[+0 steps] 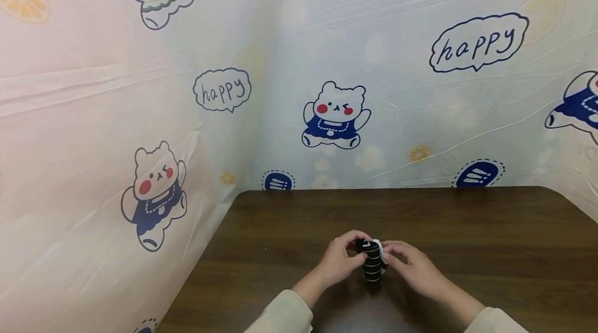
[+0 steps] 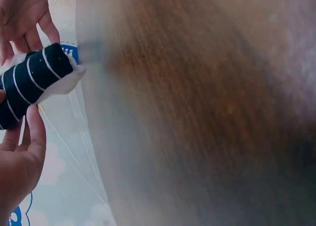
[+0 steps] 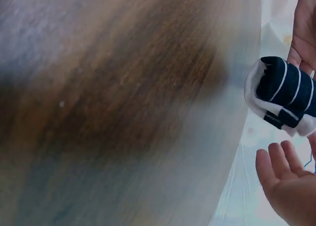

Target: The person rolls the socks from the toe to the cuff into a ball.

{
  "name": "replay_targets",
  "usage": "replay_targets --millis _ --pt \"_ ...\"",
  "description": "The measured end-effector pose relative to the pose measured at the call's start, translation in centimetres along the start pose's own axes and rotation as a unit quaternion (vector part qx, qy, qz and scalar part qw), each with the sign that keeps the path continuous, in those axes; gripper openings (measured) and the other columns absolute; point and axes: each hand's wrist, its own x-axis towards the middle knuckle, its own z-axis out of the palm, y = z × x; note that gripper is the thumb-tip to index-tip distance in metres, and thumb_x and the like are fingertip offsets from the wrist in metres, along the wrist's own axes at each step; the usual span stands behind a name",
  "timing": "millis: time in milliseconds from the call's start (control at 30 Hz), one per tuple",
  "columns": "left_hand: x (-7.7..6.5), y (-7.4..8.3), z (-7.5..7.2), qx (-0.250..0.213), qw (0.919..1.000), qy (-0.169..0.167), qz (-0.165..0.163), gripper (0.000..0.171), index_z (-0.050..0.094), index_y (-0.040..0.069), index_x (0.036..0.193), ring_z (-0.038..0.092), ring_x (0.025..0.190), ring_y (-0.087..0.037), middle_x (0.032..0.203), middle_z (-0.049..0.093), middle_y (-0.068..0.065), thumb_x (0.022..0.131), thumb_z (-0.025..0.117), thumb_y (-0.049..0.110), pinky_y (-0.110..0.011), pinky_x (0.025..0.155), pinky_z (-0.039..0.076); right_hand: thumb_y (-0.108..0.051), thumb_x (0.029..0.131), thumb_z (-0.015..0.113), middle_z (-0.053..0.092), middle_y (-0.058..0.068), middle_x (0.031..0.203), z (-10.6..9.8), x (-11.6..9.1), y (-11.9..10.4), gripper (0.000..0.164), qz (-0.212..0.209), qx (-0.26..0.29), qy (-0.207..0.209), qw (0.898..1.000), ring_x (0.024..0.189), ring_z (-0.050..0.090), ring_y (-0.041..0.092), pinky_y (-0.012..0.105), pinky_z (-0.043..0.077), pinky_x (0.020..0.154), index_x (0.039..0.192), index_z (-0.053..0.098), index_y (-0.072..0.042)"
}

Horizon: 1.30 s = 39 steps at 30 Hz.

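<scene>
A rolled-up black cloth with thin white stripes point(image 1: 372, 266), like a rolled sock, stands upright over the table between both hands. A white layer point(image 3: 253, 85) wraps part of its outside and shows at one end. My left hand point(image 1: 342, 259) holds the roll from the left, thumb on the near face and fingers at the top and far side. From the right comes my right hand point(image 1: 416, 269), fingertips right at the white layer. In the right wrist view this hand's fingers point(image 3: 279, 161) are extended and spread below the roll, with the thumb at the frame's edge.
The dark brown wooden table point(image 1: 261, 250) spreads around the hands. A pale curtain point(image 1: 397, 115) printed with cartoon bears rises behind its far edge and along the left side. Light sleeves point(image 1: 286, 313) cover the forearms.
</scene>
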Motion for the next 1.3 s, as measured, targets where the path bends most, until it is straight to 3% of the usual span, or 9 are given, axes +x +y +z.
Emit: replay_targets --millis 133,233,367,533,767,900,1067,1300 --pt "0.0 -0.1 0.0 -0.016 0.9997 -0.017 0.010 0.030 0.063 0.011 0.109 0.061 0.093 -0.012 0.103 0.065 0.003 0.084 0.062 -0.005 -0.026 0.080 0.048 -0.016 0.097 0.055 0.067 0.007 0.105 -0.2 0.1 0.1 0.016 -0.006 -0.012 0.012 1.000 0.097 0.060 0.017 0.029 0.049 0.077 0.095 0.069 -0.009" --pt "0.0 -0.1 0.0 -0.027 0.9992 -0.022 0.017 0.032 0.062 0.010 0.114 0.061 0.094 -0.011 0.106 0.065 -0.001 0.086 0.062 -0.005 -0.026 0.081 0.048 -0.016 0.094 0.059 0.069 0.003 0.094 -0.1 0.2 0.1 0.014 0.003 -0.012 0.023 1.000 0.083 0.060 0.008 0.027 0.049 0.069 0.093 0.070 -0.007" --pt "-0.1 0.0 0.1 -0.053 0.9985 -0.010 0.012 0.037 0.059 0.007 0.119 0.060 0.094 -0.013 0.111 0.064 -0.007 0.085 0.062 -0.008 -0.026 0.079 0.049 -0.014 0.089 0.067 0.069 0.001 0.087 0.4 0.3 -0.2 0.008 0.021 -0.005 0.064 0.998 0.073 0.059 0.005 0.026 0.048 0.062 0.088 0.071 -0.007" --pt "-0.2 0.0 0.8 -0.134 0.9901 0.030 -0.032 0.048 0.052 0.002 0.127 0.063 0.093 -0.021 0.113 0.063 -0.016 0.083 0.061 -0.014 -0.026 0.070 0.052 -0.011 0.084 0.072 0.069 0.000 0.083 0.8 0.5 -0.5 0.006 0.055 0.012 0.105 0.993 0.070 0.061 0.007 0.024 0.049 0.061 0.088 0.069 -0.007" --pt "-0.3 -0.2 1.5 -0.178 0.9756 0.100 -0.081 0.042 0.051 -0.004 0.120 0.066 0.090 -0.025 0.102 0.064 -0.013 0.081 0.066 -0.012 -0.028 0.068 0.054 -0.008 0.084 0.071 0.069 0.012 0.094 0.4 0.6 -0.4 0.040 0.090 0.084 0.085 0.989 0.083 0.067 0.018 0.025 0.052 0.069 0.119 0.058 0.005" --pt "-0.3 -0.2 1.8 -0.162 0.9732 0.129 -0.100 0.026 0.059 -0.007 0.102 0.067 0.083 -0.021 0.091 0.065 -0.009 0.079 0.071 -0.007 -0.025 0.066 0.053 -0.011 0.085 0.071 0.068 0.013 0.095 0.2 0.4 -0.1 0.053 0.107 0.095 0.053 0.988 0.085 0.067 0.019 0.024 0.052 0.070 0.129 0.050 0.010" --pt "-0.3 -0.3 2.0 -0.102 0.9801 0.142 -0.094 0.011 0.070 -0.003 0.089 0.066 0.076 -0.011 0.085 0.070 -0.007 0.079 0.074 0.000 -0.022 0.069 0.051 -0.012 0.086 0.069 0.066 0.015 0.094 0.4 0.2 0.2 0.049 0.087 0.106 0.021 0.990 0.082 0.066 0.018 0.025 0.052 0.069 0.122 0.052 0.018" --pt "-0.3 -0.1 2.2 -0.026 0.9878 0.135 -0.072 0.008 0.075 0.000 0.087 0.061 0.073 -0.004 0.082 0.071 -0.003 0.083 0.071 0.005 -0.021 0.066 0.049 -0.011 0.083 0.073 0.067 0.010 0.087 0.7 0.3 -0.2 0.042 0.094 0.089 0.046 0.990 0.075 0.066 0.015 0.025 0.052 0.065 0.112 0.058 0.015"
